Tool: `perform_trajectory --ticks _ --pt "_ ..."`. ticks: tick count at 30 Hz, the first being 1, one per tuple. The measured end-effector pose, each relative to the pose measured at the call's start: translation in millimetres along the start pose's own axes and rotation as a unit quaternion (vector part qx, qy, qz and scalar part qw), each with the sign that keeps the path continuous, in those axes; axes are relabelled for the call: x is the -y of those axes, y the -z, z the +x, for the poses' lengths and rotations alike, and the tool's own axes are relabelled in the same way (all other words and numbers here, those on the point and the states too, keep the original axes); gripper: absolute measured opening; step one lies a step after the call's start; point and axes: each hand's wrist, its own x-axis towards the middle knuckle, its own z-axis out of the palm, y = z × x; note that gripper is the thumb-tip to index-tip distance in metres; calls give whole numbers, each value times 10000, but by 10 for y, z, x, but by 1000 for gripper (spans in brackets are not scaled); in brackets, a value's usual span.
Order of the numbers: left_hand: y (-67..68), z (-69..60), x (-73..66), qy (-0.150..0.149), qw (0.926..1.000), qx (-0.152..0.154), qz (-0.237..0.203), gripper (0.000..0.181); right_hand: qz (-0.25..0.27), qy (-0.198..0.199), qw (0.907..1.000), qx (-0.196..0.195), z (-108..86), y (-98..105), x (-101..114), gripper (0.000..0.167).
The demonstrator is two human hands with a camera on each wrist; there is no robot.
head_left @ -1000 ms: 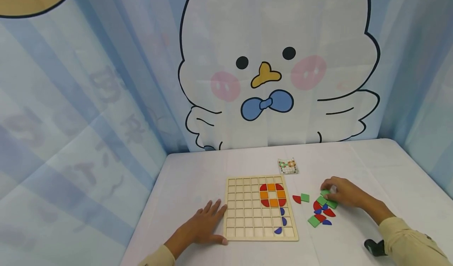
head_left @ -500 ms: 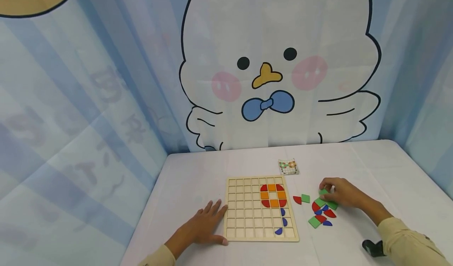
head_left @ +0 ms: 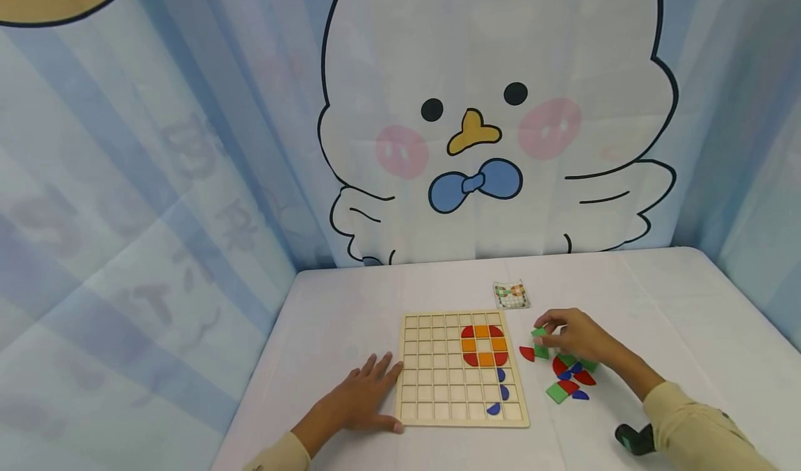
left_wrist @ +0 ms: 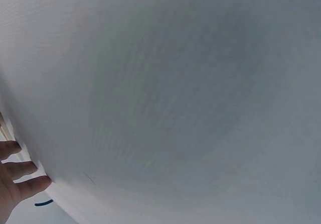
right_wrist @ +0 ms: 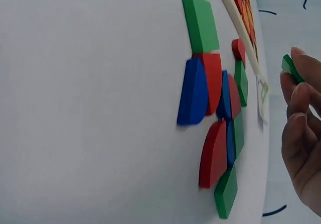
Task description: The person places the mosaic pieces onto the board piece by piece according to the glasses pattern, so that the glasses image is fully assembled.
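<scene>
My right hand [head_left: 574,333] pinches a green square tile [right_wrist: 291,68] between thumb and fingers, held above the table just right of the grid board. Beneath it on the cloth lie another green square [head_left: 541,352] and a red quarter-round tile [head_left: 527,353]. My left hand [head_left: 358,396] lies with fingers spread on the table, touching the left edge of the wooden grid board [head_left: 432,380]. Near the board's right side, red quarter-rounds and orange squares [head_left: 486,360] form a ring. Several blue segment tiles [head_left: 504,392] lie below that ring.
A loose group of green, red [right_wrist: 213,153] and blue [right_wrist: 193,93] tiles lies right of the board. Behind the board is a small pattern card [head_left: 511,295]. A dark object [head_left: 635,440] shows beside the right sleeve. A printed curtain [head_left: 388,220] hangs behind the table.
My right hand has lifted a green square from the loose group and moved left with it, toward the board. The left hand has stayed at the board's edge.
</scene>
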Motion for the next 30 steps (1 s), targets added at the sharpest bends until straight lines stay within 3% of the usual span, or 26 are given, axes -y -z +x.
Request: perform_trajectory --ticks 6,18,30 --pt "-18 8 -5 36 10000 5 16 109 550 281 9974 380 51 -109 187 35" --pt "17 -9 -20 42 10000 5 -1 109 676 1114 9889 709 216 -343 406 31" --pt "-22 2 -3 43 10000 -24 62 109 934 768 9907 631 367 -584 587 27"
